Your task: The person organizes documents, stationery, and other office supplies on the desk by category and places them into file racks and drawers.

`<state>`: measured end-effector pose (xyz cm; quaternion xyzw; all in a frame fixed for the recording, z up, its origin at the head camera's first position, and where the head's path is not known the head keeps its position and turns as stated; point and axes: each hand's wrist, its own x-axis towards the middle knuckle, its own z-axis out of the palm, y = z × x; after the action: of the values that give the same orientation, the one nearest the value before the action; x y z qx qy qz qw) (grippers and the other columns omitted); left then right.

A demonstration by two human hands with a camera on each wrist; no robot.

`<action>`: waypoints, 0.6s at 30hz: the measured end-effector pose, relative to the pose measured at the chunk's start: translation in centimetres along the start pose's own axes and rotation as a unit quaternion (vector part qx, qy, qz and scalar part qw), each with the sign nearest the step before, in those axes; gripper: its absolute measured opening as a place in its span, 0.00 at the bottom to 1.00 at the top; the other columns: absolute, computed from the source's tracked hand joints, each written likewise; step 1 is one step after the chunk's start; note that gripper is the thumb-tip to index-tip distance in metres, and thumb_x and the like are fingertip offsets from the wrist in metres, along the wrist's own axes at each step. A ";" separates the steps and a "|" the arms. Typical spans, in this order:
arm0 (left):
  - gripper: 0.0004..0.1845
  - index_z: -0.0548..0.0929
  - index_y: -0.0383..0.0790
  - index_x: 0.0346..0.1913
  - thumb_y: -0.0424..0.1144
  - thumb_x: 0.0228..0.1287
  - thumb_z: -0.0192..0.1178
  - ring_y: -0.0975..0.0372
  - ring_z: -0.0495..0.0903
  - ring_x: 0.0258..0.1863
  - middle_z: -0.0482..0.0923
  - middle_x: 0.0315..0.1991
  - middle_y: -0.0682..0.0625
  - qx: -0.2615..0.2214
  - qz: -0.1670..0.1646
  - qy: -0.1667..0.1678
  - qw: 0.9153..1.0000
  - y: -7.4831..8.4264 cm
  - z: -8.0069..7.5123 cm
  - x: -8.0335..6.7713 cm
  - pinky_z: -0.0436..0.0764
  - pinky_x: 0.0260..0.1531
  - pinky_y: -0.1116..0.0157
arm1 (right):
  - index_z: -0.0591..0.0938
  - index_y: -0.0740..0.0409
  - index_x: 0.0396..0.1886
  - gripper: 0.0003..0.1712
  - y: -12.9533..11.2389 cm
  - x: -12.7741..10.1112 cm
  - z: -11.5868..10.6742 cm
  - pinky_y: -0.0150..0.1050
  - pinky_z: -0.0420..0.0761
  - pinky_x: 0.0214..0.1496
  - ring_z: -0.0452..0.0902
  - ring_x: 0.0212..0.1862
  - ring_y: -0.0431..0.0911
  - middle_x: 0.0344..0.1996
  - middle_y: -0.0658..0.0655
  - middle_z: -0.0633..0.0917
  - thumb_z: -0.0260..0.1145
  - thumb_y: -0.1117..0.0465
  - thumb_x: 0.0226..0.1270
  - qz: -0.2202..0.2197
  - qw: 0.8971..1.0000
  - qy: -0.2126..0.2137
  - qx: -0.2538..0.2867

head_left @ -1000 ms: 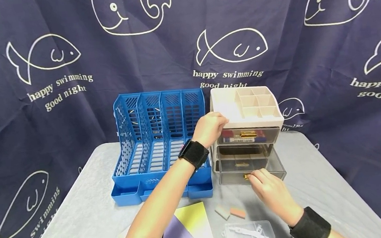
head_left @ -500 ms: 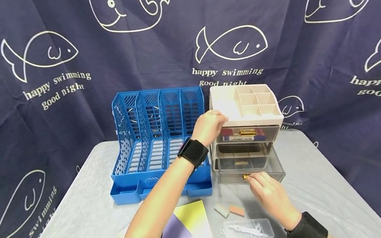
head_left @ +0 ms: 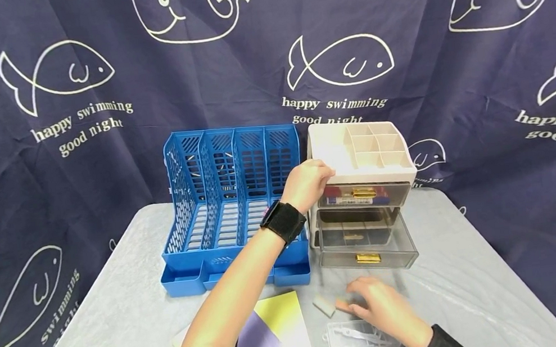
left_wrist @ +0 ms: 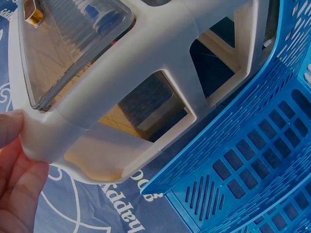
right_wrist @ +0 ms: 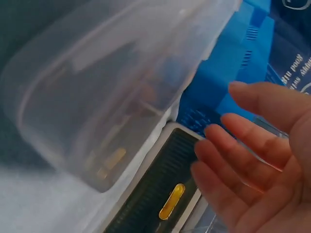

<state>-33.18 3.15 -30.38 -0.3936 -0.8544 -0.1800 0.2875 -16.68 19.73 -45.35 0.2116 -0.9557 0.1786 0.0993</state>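
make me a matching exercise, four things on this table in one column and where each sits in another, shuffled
Things:
1. blue plastic slotted file rack
2. bottom clear drawer with gold handle
3. small orange eraser block
4. yellow paper sheet

Places:
A. near table edge, beside the left forearm
B. left of the beige drawer organiser
C. pulled out at the organiser's base
D. under the right hand's fingertips

Pairs: 1-B, 2-C, 3-D, 4-A

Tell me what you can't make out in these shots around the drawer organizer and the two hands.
- Head view: left hand covers the beige plastic drawer organizer corner, hiding its fingertips.
- Head view: right hand partly hides the orange eraser; contact unclear.
- Head view: contents of the top smoky drawer too small to identify.
- Right wrist view: pulled-out bottom clear drawer blurred; contents unreadable.
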 end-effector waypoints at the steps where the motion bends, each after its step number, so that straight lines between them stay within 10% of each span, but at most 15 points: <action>1: 0.09 0.88 0.44 0.41 0.32 0.63 0.60 0.62 0.81 0.43 0.85 0.39 0.52 0.001 0.000 0.000 1.000 0.0 0.0 0.0 0.79 0.48 0.69 | 0.83 0.58 0.36 0.14 0.0 0.1 0.2 0.42 0.81 0.43 0.81 0.41 0.48 0.36 0.52 0.84 0.75 0.60 0.49 0.006 1.000 -0.006 -0.003; 18: 0.08 0.88 0.44 0.40 0.32 0.63 0.61 0.62 0.81 0.42 0.85 0.38 0.52 0.005 0.002 0.010 1.000 0.3 -0.2 -0.1 0.79 0.47 0.70 | 0.81 0.58 0.28 0.14 0.6 0.6 1.6 0.35 0.74 0.27 0.73 0.27 0.39 0.26 0.49 0.79 0.76 0.67 0.41 0.024 0.998 -0.057 0.027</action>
<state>-32.78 3.16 -30.27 -0.3925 -0.8515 -0.1790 0.2979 -17.70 19.39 -46.87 0.2010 -0.9596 0.1940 0.0345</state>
